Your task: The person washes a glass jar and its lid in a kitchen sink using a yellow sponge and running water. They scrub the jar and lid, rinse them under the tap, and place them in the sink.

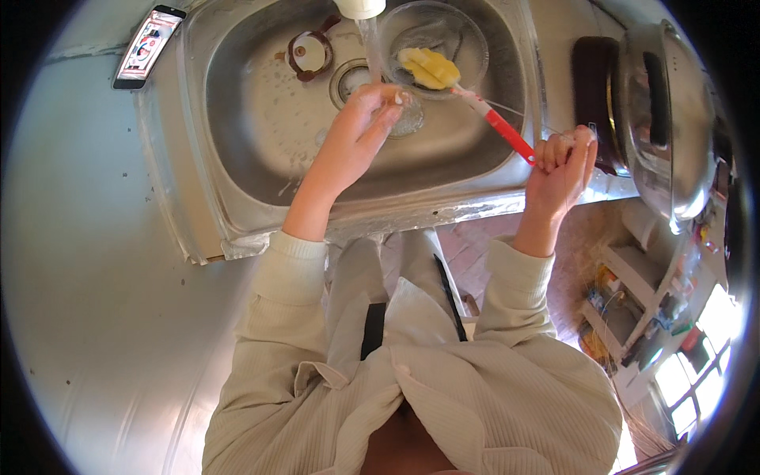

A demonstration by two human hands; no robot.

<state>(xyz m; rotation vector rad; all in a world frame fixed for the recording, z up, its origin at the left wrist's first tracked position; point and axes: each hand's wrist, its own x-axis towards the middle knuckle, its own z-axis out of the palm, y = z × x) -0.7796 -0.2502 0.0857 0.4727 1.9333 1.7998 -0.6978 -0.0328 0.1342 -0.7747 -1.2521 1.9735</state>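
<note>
Under the running water (369, 50), my left hand (362, 122) has its fingers curled at the edge of a clear, glass-like piece (411, 119). That piece is wet and partly hidden by my fingers, so its full shape is unclear. My right hand (561, 160), over the sink's right front rim, grips the end of a red and white handle (502, 127). A yellow sponge head (430, 68) at the handle's far end is over a clear round bowl (475, 41) in the sink. Behind my left hand, a round brown and white lid-like piece (310, 54) lies in the sink.
The stainless steel sink (255, 136) has a drain (347, 80) below the white tap (359, 7). A phone with a lit screen (148, 47) rests at the back left. On the right stand a dark brown object (594, 95) and a large metal pot (647, 178).
</note>
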